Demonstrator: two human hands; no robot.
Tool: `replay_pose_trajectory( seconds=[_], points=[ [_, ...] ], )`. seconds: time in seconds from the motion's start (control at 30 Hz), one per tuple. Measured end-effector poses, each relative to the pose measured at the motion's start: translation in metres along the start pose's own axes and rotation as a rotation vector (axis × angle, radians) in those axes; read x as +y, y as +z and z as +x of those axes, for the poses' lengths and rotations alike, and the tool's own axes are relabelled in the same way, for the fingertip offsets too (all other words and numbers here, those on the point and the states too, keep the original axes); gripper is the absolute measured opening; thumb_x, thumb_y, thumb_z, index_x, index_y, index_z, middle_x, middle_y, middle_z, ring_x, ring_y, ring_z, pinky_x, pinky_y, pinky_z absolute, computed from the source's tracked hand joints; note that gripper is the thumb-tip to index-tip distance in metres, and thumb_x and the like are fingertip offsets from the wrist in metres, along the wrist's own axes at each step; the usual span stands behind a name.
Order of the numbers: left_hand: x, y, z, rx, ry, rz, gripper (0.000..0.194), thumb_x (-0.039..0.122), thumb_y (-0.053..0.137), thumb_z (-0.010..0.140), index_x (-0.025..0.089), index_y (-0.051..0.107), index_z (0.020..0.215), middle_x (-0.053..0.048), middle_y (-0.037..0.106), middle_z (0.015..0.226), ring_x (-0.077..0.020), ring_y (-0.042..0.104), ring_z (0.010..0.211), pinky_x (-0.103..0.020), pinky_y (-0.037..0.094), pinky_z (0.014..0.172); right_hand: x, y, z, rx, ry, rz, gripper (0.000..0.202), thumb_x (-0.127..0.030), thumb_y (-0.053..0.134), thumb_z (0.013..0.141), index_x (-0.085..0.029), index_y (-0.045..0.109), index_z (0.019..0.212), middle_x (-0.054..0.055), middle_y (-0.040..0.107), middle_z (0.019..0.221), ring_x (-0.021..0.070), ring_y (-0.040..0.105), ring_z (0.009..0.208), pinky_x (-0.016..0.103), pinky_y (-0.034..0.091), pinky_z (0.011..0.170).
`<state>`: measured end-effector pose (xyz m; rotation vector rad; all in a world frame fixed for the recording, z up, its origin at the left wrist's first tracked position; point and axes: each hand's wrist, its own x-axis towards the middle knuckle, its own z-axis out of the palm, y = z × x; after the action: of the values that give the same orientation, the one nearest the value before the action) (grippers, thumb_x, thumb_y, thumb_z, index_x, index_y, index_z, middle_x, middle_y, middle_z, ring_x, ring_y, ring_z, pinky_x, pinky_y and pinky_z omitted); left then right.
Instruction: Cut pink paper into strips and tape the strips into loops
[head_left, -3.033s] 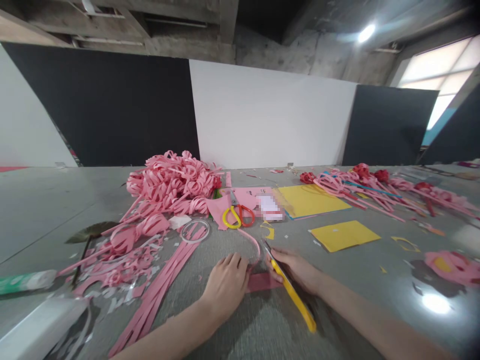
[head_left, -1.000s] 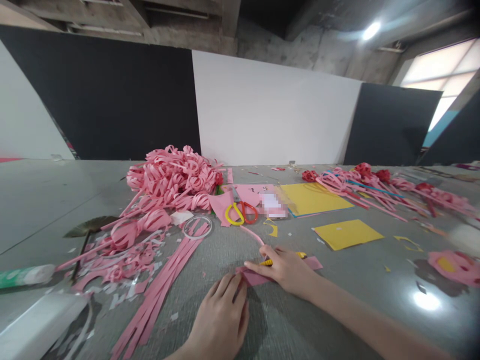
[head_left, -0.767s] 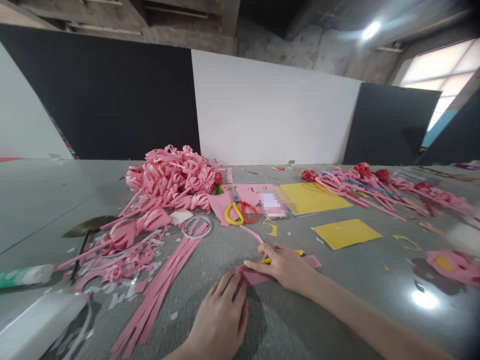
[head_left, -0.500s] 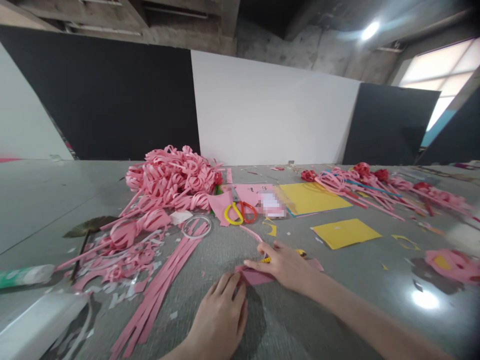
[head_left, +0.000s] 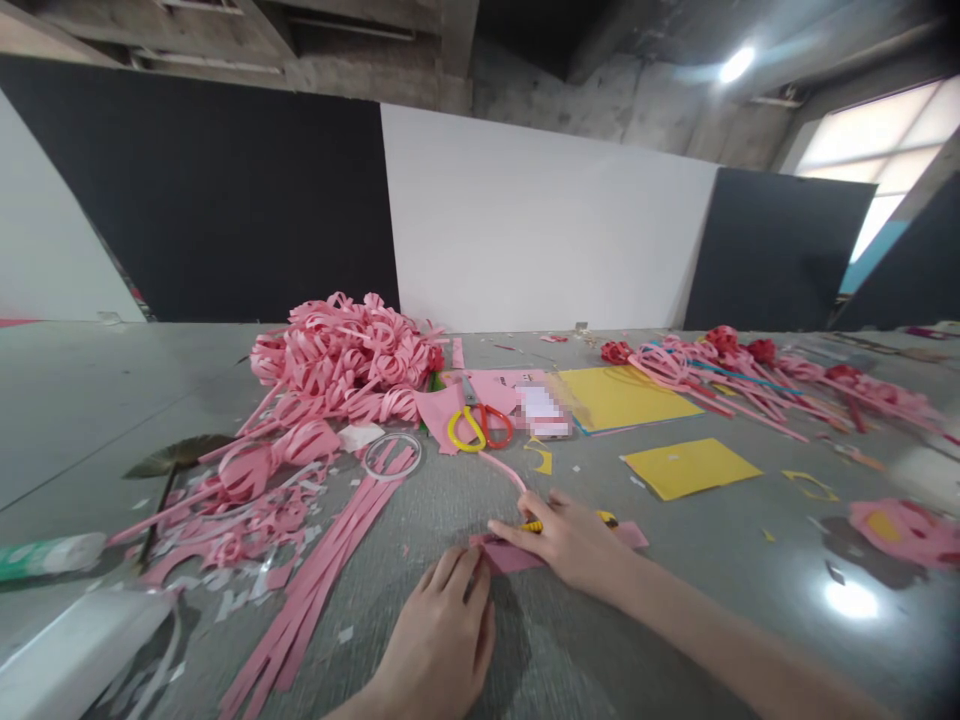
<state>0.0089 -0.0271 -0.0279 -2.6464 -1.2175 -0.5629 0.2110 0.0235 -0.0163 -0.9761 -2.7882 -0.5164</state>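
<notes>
Resting the right hand [head_left: 564, 538] half-spread over pink paper [head_left: 513, 558] and a yellow cutter [head_left: 609, 519], lower centre of the frame, cannot tell whether gripping; curving the left hand [head_left: 446, 620] narrow at the paper's left end, cannot tell whether pinching.

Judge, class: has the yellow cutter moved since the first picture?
Yes: the cutter has swung forward, nearer the small yellow sheet, and lies crosswise under the right hand.
</notes>
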Motion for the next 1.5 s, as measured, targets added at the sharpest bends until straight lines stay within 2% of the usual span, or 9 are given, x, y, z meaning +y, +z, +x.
replay_pose_trajectory(
  seconds=[0.2,0.33,0.57,0.9,1.3,1.5],
  points=[
    [-0.001,0.000,-0.001,0.010,-0.014,0.003,0.031,0.016,0.042,0.075,0.014,0.057,0.103,-0.009,0.059,0.107,-0.0227,0.052,0.100,-0.035,0.047,0.083,-0.001,0.004,-0.002,0.060,-0.005,-0.053,0.050,-0.010,0.040,0.082,-0.026,0.033,0.129,0.007,0.050,0.094,0.0149,0.049,0.068,0.030,0.037,0.068],
    [-0.001,0.000,-0.001,0.016,-0.018,-0.002,0.029,0.016,0.043,0.075,0.016,0.058,0.100,-0.007,0.059,0.105,-0.0222,0.053,0.097,-0.034,0.048,0.081,-0.001,0.007,-0.005,0.090,0.013,-0.065,0.050,-0.010,0.039,0.081,-0.024,0.035,0.129,0.010,0.049,0.098,0.0158,0.051,0.071,0.032,0.036,0.069],
    [-0.001,0.000,0.000,0.017,-0.010,0.009,0.031,0.016,0.044,0.074,0.014,0.057,0.102,-0.008,0.059,0.105,-0.0227,0.053,0.096,-0.034,0.048,0.080,-0.001,0.006,-0.005,0.046,0.021,-0.034,0.048,-0.012,0.041,0.082,-0.029,0.036,0.128,0.009,0.049,0.101,0.0152,0.050,0.072,0.032,0.037,0.072],
    [0.000,0.000,0.000,0.004,-0.006,0.003,0.032,0.015,0.042,0.075,0.014,0.056,0.103,-0.009,0.058,0.106,-0.0231,0.052,0.098,-0.035,0.048,0.081,0.001,0.005,-0.003,0.017,-0.009,0.002,0.048,-0.013,0.040,0.084,-0.029,0.034,0.129,0.008,0.049,0.103,0.0147,0.050,0.076,0.031,0.036,0.073],
    [0.000,-0.002,0.001,-0.063,0.022,0.031,0.034,0.013,0.042,0.075,0.009,0.056,0.106,-0.013,0.057,0.108,-0.0248,0.051,0.101,-0.037,0.048,0.083,0.001,-0.002,0.002,-0.034,0.041,0.031,0.046,-0.010,0.042,0.083,-0.033,0.039,0.123,0.004,0.049,0.097,0.0145,0.049,0.075,0.028,0.036,0.069],
    [0.000,-0.002,0.001,-0.057,0.036,0.044,0.033,0.013,0.044,0.074,0.009,0.056,0.104,-0.014,0.057,0.109,-0.0259,0.051,0.101,-0.038,0.048,0.082,0.002,-0.005,0.000,-0.040,0.066,0.054,0.045,-0.011,0.043,0.084,-0.034,0.040,0.122,0.005,0.049,0.100,0.0142,0.049,0.077,0.028,0.035,0.072]
  ],
)
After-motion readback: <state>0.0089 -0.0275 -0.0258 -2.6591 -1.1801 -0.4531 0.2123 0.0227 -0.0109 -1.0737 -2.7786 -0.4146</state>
